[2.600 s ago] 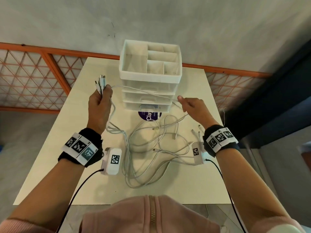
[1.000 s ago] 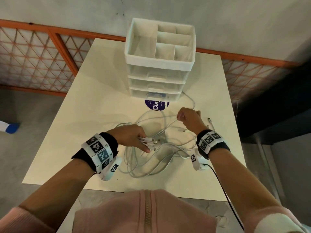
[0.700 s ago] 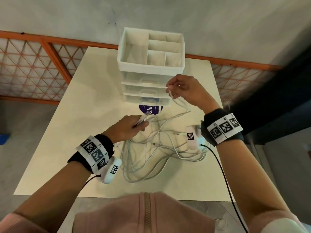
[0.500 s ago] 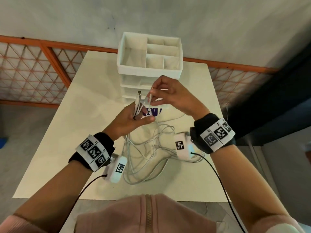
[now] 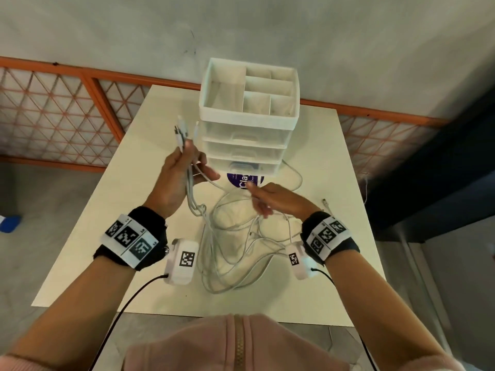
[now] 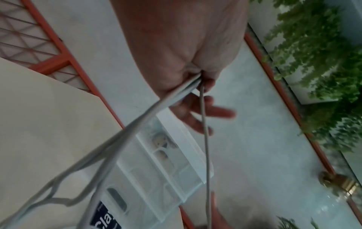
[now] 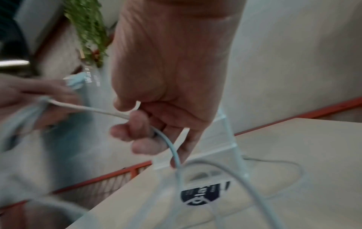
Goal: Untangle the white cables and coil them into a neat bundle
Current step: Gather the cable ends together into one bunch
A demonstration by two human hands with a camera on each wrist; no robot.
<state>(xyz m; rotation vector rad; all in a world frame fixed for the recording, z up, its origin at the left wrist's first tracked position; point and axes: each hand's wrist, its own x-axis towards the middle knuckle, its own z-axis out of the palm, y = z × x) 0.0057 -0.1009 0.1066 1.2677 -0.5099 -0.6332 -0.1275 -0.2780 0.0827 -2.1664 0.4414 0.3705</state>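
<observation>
The white cables [image 5: 235, 245] lie mostly as a loose tangle on the cream table [image 5: 107, 223], in front of a white drawer organizer [image 5: 246, 124], with several ends gathered upward. The left hand [image 5: 178, 180] is raised beside the organizer, its fingers clamped on a bunch of strands so that the plugs [image 5: 180, 129] stick up above the fist; the left wrist view confirms this, showing the strands squeezed in the fold of the palm while the outer fingers [image 6: 213, 111] stand free. The right hand [image 5: 273, 199] hovers low over the tangle, and only the right wrist view shows that its curled fingers [image 7: 137, 131] are closed around a single cable that runs across to the left hand. These cables look light, thin and limp, likely smooth enough to slide through a loose grip, so they should be held near the plug ends and drawn hand over hand, not yanked, since loops may tighten into knots. The head view alone shows one stray plug [image 5: 325, 202] lying apart near the table's right edge and a purple label [image 5: 245, 179] under the organizer.
</observation>
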